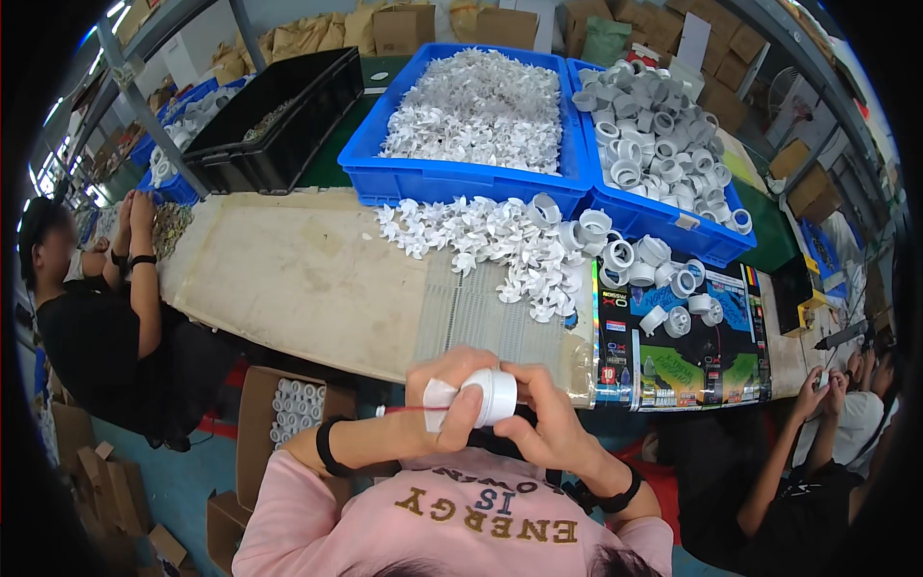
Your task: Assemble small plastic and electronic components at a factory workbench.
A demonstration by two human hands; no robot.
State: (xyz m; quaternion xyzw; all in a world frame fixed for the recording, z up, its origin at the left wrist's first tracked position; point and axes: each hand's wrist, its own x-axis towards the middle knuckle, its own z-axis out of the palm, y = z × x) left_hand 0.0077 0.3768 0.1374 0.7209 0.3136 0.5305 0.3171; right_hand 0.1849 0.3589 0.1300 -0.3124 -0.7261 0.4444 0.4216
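Just in front of my chest, both hands meet on a white round plastic fitting [499, 394] with a ribbed rim. My left hand [458, 419] is closed around its left side, thumb pressed on it. A small white patch [439, 394] shows at this hand, and a thin red strip [406, 410] sticks out beside it; I cannot make out what either is. My right hand [553, 431] grips the fitting from the right, with fingers bent over the top and thumb below. On the table ahead lie a pile of white bladed plastic pieces [524, 252] and several loose white ring fittings [654, 252].
Behind the piles stand a blue crate [461, 181] of bladed pieces, another blue crate [663, 217] of ring fittings, and a black bin [236, 171]. A carton [252, 423] of white parts sits below left. People [106, 317] work at both sides.
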